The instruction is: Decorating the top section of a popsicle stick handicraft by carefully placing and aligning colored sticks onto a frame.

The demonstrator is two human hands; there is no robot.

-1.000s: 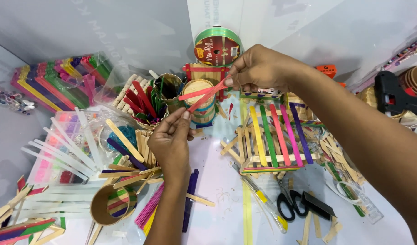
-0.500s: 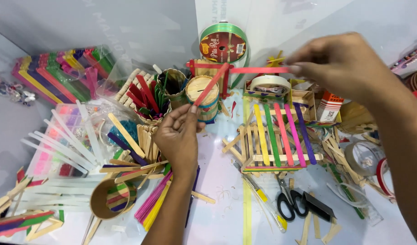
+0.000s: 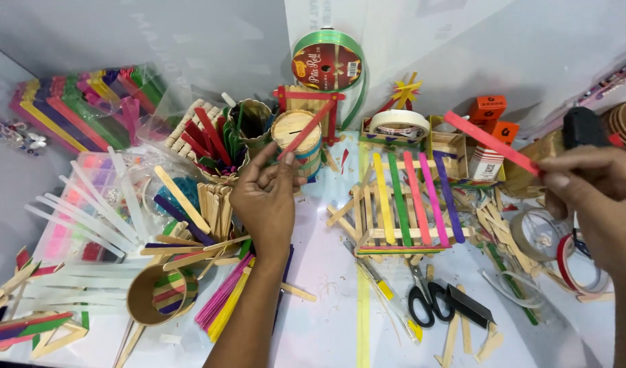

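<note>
Hands apart: left hand [image 3: 265, 197] pinches the lower end of a red craft stick [image 3: 305, 131] slanting up across a small stick-clad cylinder [image 3: 296, 146]; right hand [image 3: 592, 187], well off to the right near the black glue gun [image 3: 582, 127], pinches another red stick [image 3: 489, 142] at its lower end. Sticks look light, thin, stiff, probably snappable; end or mid-length pinch suits. Counter [image 3: 320, 300] crowded with sticks and scissors [image 3: 427, 300].

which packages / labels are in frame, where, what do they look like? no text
Ribbon spool: top centre against the wall, round, green ribbon, dark red label.
Orange boxes: upper right, two small cartons, stacked.
White carton: below the orange boxes, printed square code.
Craft stick pack: upper left, clear bag, multicoloured sticks.
</note>
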